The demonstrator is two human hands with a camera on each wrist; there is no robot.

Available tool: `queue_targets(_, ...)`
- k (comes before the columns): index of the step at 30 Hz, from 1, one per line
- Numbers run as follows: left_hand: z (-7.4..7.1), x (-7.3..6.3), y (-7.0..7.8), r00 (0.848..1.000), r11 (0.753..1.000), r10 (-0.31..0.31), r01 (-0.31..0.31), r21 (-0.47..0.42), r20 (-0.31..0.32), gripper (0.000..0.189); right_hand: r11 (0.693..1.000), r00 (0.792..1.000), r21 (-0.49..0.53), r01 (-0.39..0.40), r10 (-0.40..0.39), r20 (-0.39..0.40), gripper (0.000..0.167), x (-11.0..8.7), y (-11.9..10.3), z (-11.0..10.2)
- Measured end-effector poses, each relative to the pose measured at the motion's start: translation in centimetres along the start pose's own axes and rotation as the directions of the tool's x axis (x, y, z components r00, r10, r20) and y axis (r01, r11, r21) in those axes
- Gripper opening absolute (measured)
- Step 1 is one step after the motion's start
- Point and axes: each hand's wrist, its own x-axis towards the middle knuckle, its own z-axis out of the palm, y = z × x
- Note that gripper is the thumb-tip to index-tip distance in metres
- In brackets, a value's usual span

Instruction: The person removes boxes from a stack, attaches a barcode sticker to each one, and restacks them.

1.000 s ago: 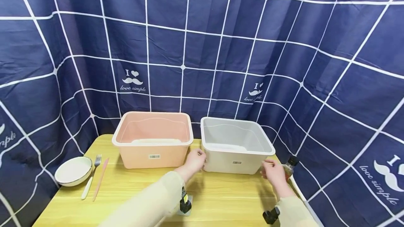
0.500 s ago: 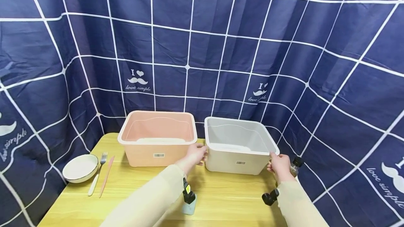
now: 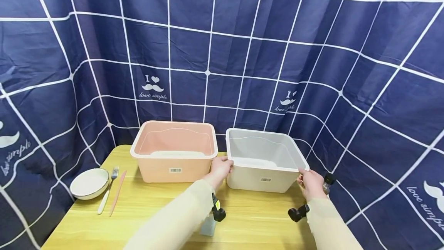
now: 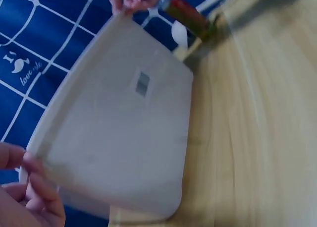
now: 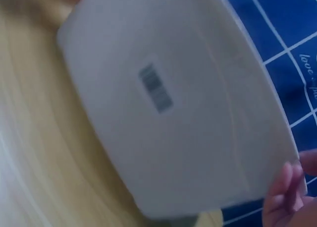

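Note:
A light grey plastic bin (image 3: 256, 178) with a barcode sticker on its front stands on the wooden table. Its front left corner is held at the rim by my left hand (image 3: 220, 169), which is between this bin and the pink one. At the front right corner, my right hand (image 3: 310, 182) pinches the rim. In the left wrist view, the left thumb and fingers (image 4: 42, 190) are curled about the bin's edge. The right wrist view has the right fingers (image 5: 282, 190) on the opposite corner, close to the blue curtain.
Left of the grey bin is a pink bin (image 3: 156, 171). A white bowl (image 3: 89, 184), a fork (image 3: 108, 192) and a pink knife (image 3: 118, 192) lie farther left. A black-capped bottle (image 3: 329, 179) stands behind my right hand. A pale blue flat object (image 3: 208, 227) lies under my left forearm.
Both hands have moved up from the grey bin's lower sides to its front rim corners and taken hold there. The head view has shifted slightly.

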Motion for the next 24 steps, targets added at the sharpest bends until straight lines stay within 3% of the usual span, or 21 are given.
queue_targets(2, 0.2, -0.4, 0.3, 0.999, 1.000, -0.012, 0.012, -0.004, -0.032, 0.022, 0.998, 0.999, 0.068, -0.004, 0.006, -0.035, 0.010, -0.2, -0.4, -0.1)
queue_targets(7, 0.5, -1.5, 1.1, 0.995, 1.000, -0.020, 0.020, 0.005, -0.097, 0.017, 0.977, 0.998, 0.213, 0.009, 0.006, -0.068, 0.019, -1.3, -3.0, 0.0)
queue_targets(13, 0.0, -2.2, 3.0, 0.998, 0.992, 0.028, -0.035, -0.120, -0.062, 0.033, 0.924, 0.998, 0.379, 0.062, -0.049, -0.043, 0.030, -3.3, -8.2, 0.6)
queue_targets(19, -1.6, -2.3, 6.4, 0.990, 0.967, 0.133, -0.139, -0.215, -0.041, 0.039, 0.857, 0.988, 0.492, 0.151, -0.152, -0.038, 0.039, -5.6, -12.2, 1.9)
queue_targets(24, -4.5, -2.1, 9.2, 0.962, 0.933, 0.268, -0.274, -0.233, -0.060, 0.036, 0.838, 0.977, 0.513, 0.188, -0.215, -0.007, 0.037, -7.5, -13.8, 3.8)
